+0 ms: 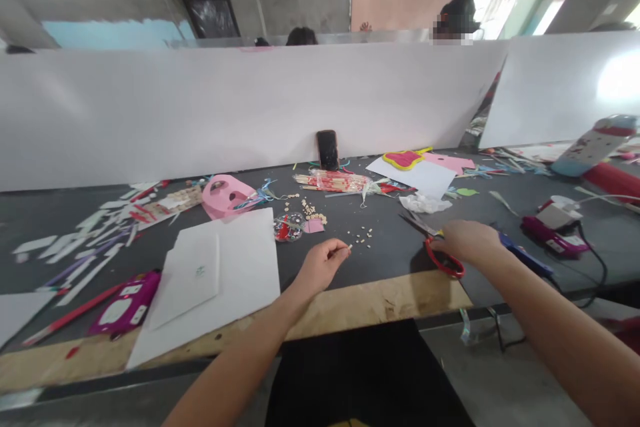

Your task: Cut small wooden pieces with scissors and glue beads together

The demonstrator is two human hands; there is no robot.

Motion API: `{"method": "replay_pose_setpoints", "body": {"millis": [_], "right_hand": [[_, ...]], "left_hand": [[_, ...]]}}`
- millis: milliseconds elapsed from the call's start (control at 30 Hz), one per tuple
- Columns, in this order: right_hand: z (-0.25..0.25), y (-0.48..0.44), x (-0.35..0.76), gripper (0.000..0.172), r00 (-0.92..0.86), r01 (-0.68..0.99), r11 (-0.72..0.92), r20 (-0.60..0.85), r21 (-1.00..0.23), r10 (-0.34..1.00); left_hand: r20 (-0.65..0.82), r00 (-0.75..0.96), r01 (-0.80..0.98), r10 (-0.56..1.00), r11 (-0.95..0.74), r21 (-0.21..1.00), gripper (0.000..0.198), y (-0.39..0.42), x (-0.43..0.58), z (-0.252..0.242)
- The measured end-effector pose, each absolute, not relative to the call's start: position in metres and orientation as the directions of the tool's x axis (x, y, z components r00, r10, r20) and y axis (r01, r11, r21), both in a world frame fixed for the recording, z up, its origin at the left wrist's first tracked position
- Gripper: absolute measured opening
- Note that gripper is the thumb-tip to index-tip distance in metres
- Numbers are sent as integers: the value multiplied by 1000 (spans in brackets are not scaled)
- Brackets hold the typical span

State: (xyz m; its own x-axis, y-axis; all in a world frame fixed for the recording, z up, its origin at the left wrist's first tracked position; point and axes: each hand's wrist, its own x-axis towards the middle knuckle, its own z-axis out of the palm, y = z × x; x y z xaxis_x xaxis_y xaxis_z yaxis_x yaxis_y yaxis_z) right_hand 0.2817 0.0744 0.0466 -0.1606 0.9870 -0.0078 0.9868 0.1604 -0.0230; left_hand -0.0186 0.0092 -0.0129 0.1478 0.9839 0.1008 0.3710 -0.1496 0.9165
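My left hand (324, 265) is closed in a pinch on a small pale piece near the middle of the dark table (390, 260). Several small pale bits (361, 236) lie just beyond its fingertips. My right hand (465, 241) is over red-handled scissors (444, 259), whose blades point up and left; its fingers are partly hidden, so its hold is unclear. A round clear dish (289, 227) with red and dark bits sits beyond my left hand, beside a small pink square (314, 225).
White sheets (250, 257) and a magenta device (131, 301) lie left. A phone (328, 149) leans on the white partition (225, 107). Wrapped red-and-white sticks (340, 181) lie before it. At right are a charger (559, 213) with a cable and a bottle (593, 145). People's heads show behind.
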Motion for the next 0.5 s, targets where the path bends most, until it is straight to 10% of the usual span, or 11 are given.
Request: {"method": "replay_pose_setpoints", "body": {"millis": [267, 500], "right_hand": [[30, 75, 187, 37, -521, 663, 324, -106, -674, 847], [6, 94, 170, 41, -651, 380, 152, -147, -912, 745]], "left_hand": [[254, 263, 425, 931, -348, 836, 19, 43, -8, -6], [294, 227, 490, 929, -369, 790, 16, 52, -11, -18]]}}
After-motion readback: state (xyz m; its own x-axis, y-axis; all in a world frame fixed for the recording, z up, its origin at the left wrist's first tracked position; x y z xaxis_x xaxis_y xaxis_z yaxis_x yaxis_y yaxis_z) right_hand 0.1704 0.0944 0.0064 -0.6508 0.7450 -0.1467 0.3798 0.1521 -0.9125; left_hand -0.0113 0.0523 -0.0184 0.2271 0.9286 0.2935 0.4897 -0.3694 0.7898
